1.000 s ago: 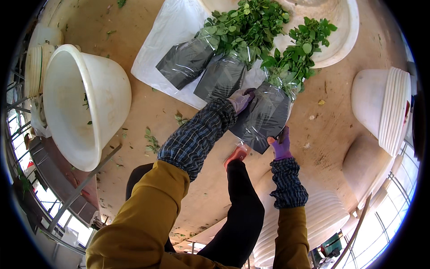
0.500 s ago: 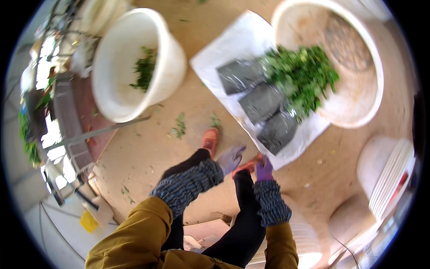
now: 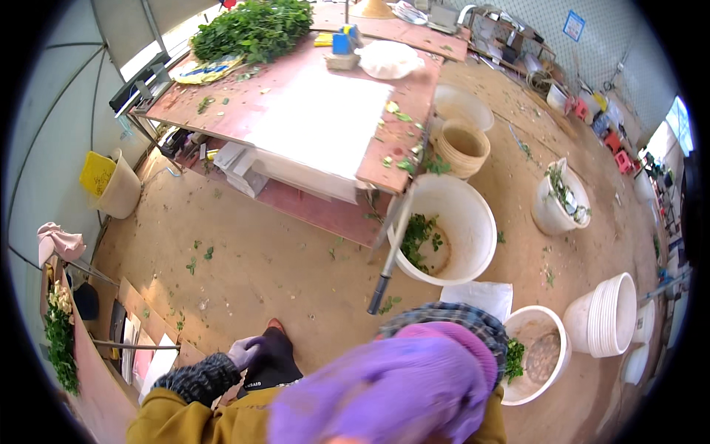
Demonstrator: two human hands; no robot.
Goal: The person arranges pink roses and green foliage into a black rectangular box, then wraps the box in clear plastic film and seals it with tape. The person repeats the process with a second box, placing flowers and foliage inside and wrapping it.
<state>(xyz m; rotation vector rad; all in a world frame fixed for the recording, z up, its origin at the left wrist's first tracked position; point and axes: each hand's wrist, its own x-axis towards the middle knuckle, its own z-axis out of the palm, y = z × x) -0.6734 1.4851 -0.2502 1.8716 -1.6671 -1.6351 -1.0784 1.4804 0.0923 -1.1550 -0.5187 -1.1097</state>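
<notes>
Gaze has lifted off the ground work since a second ago. The bagged seedlings that both hands were on no longer show. Only a corner of the white sheet [image 3: 481,297] and a tuft of green leaves [image 3: 514,360] peek out past the raised arm, beside a white basin [image 3: 526,392] holding soil. The bags look set down for now, with work paused between bags.

Right hand [image 3: 392,396], in a purple glove, is up close to the lens and blurred; cannot tell whether it is closed or holding anything. Left hand [image 3: 244,351], also gloved, rests low on the dark trouser leg [image 3: 272,359], fingers loosely curled, nothing in it. The hands are well apart.

Around:
- A large white tub [image 3: 473,237] with a few greens in the bottom, a dark-handled pole [image 3: 392,248] leaning across its rim.
- A plywood table [image 3: 296,111] behind, with a heap of leafy cuttings [image 3: 255,26] at its far end.
- A stack of white tubs [image 3: 603,325] to the right, a white pot of plants [image 3: 558,203] and a tan pot [image 3: 462,148] beyond.
- A yellow bucket [image 3: 107,181] far left.

The raised glove blocks most of the lower view.
</notes>
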